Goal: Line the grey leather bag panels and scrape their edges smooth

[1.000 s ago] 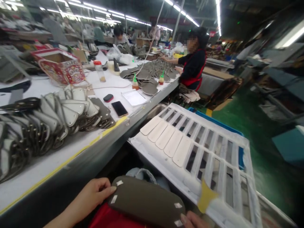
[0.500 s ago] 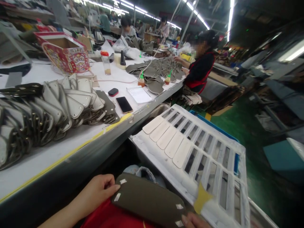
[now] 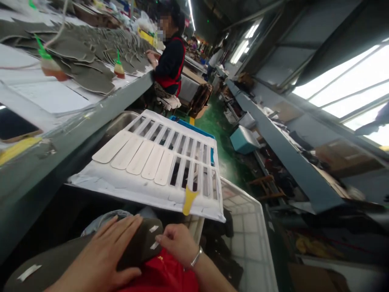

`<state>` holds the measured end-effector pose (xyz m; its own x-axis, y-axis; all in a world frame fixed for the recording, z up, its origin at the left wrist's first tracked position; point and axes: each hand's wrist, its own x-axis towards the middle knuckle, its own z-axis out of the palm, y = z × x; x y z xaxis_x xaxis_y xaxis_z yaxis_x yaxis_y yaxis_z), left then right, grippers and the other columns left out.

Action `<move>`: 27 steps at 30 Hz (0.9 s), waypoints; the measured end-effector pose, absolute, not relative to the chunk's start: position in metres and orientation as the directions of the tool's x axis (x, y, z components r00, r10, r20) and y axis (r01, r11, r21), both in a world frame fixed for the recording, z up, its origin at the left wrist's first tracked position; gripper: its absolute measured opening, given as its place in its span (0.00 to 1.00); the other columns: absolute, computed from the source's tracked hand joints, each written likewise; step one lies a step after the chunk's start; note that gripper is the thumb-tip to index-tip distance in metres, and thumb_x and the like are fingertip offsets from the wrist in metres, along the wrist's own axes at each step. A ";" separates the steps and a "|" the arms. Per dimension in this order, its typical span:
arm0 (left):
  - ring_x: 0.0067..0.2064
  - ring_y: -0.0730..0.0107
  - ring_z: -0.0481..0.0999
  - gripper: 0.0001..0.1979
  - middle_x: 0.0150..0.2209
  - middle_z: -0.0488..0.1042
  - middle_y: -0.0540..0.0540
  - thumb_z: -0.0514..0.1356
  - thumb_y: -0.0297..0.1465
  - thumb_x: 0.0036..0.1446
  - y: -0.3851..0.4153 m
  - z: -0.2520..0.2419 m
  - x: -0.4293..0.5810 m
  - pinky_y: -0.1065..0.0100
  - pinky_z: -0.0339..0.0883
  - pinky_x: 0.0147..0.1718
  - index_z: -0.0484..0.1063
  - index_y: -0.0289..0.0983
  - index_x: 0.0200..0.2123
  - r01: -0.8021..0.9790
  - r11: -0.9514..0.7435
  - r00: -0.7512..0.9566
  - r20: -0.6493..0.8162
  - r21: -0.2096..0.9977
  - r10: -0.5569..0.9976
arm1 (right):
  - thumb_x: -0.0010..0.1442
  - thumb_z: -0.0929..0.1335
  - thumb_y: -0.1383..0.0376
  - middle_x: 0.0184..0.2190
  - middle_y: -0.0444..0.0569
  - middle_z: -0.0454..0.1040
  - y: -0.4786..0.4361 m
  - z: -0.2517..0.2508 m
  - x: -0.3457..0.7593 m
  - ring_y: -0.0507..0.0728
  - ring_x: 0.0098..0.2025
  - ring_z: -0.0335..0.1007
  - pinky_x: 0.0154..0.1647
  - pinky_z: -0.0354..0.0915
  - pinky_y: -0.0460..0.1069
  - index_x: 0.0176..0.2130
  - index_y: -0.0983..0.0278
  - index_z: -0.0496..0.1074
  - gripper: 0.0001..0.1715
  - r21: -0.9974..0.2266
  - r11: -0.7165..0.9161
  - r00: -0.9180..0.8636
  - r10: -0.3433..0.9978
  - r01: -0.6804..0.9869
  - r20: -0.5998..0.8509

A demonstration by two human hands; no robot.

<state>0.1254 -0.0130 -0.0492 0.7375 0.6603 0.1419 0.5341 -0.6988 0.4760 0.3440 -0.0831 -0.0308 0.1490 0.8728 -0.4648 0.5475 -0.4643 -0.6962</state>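
Observation:
A long olive panel (image 3: 145, 239) with rounded corners lies across my lap over red cloth (image 3: 170, 271). Small white tabs stick to it near its corners. My left hand (image 3: 105, 247) rests flat on top of the panel, fingers stretched out, covering its middle. At the panel's right end my right hand (image 3: 179, 243), with a bracelet on the wrist, has its fingers curled and pinches the edge beside a white tab (image 3: 154, 245). Just beyond the panel is a white slatted rack (image 3: 146, 192), with several pale rounded strips (image 3: 136, 156) lying side by side on it.
A workbench (image 3: 75, 125) on the left bears grey-green cut pieces (image 3: 88, 48), glue bottles (image 3: 119, 69) and paper (image 3: 51, 95). A co-worker (image 3: 170, 61) stands at its far end. Right of the rack is a white crate (image 3: 249, 235) with dark pieces inside. A yellow scrap (image 3: 190, 200) hangs on the rack.
The view has swung right. My left hand has moved from pinching the panel's left end to lying flat on it. My right hand still grips the right end, now more fully in view.

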 end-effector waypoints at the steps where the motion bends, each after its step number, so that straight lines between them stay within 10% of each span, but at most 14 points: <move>1: 0.53 0.55 0.67 0.39 0.54 0.67 0.43 0.64 0.45 0.38 -0.013 -0.049 0.138 0.56 0.54 0.55 0.61 0.39 0.55 0.514 -0.730 0.780 0.110 0.451 0.616 | 0.51 0.67 0.62 0.15 0.38 0.60 -0.084 -0.031 0.345 0.46 0.19 0.51 0.18 0.46 0.41 0.20 0.66 0.65 0.14 -0.709 -0.450 0.133 0.880 0.544 -0.456; 27: 0.51 0.54 0.68 0.32 0.51 0.68 0.37 0.62 0.36 0.43 -0.026 -0.055 0.170 0.55 0.60 0.51 0.61 0.34 0.53 0.567 -0.756 0.787 0.053 0.328 0.614 | 0.53 0.67 0.58 0.18 0.40 0.64 -0.075 -0.017 0.361 0.47 0.21 0.54 0.21 0.43 0.44 0.21 0.65 0.68 0.16 -0.626 -0.195 -0.074 0.923 0.755 -0.377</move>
<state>0.1700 -0.0255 -0.0548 0.7875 0.6141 0.0528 0.5672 -0.7556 0.3277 0.3611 -0.0749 -0.0168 -0.0744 0.9234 -0.3766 0.7548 -0.1947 -0.6265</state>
